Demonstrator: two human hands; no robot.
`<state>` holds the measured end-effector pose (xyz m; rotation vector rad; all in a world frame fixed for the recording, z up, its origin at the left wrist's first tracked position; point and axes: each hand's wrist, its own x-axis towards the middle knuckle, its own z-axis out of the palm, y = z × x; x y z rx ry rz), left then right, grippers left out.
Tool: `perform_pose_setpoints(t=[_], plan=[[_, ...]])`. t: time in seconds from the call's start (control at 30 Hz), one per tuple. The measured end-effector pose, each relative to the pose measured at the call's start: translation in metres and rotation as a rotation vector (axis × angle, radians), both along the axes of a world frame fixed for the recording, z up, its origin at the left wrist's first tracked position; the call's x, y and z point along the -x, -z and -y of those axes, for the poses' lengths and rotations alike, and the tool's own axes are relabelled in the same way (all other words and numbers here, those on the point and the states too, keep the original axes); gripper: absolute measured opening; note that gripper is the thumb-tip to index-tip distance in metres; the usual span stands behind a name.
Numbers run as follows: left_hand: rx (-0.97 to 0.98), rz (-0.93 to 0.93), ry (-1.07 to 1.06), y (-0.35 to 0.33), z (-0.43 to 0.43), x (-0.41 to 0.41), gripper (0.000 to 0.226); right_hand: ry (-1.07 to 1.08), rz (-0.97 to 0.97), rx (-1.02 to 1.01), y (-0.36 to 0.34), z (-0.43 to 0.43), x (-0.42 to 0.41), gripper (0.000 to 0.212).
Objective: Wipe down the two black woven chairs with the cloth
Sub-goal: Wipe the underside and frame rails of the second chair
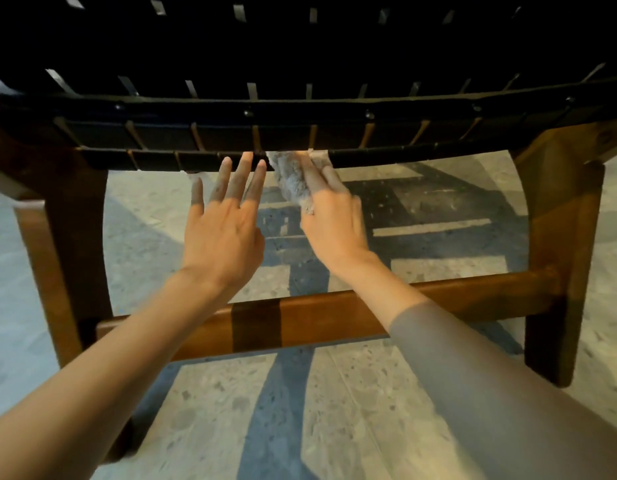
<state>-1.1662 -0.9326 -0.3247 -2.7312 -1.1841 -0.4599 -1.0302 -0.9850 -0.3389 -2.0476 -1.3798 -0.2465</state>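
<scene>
Item: black woven chair (300, 133), one in view, seen from low at its front. Dark flat straps are crossing in a wide weave over the seat, wrapping down round the front rail, with small dark studs showing along the edge. The frame is showing as warm brown wood: two front legs and a low stretcher (334, 317) between them.

Item: cloth (289, 178), pale grey and fluffy, bunched, lying against the middle of the seat's front edge.

Right hand (334, 223): fingers are lying straight over the cloth, pressing it to that edge; the thumb is hidden.

Left hand (224, 233): fingers are spreading straight, their tips touching the front edge just left of the cloth, holding nothing.

Floor (369, 410): speckled pale stone, carrying striped shadows.
</scene>
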Motion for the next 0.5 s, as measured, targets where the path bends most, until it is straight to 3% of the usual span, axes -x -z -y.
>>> perform_pose_setpoints(t=[0.17, 0.5], plan=[[-0.001, 0.015, 0.075, 0.005, 0.011, -0.03, 0.08, 0.099, 0.164, 0.096, 0.002, 0.035, -0.071, 0.06], [0.02, -0.016, 0.199, -0.002, 0.035, -0.097, 0.081, 0.408, 0.182, 0.124, -0.008, 0.097, -0.166, 0.064]])
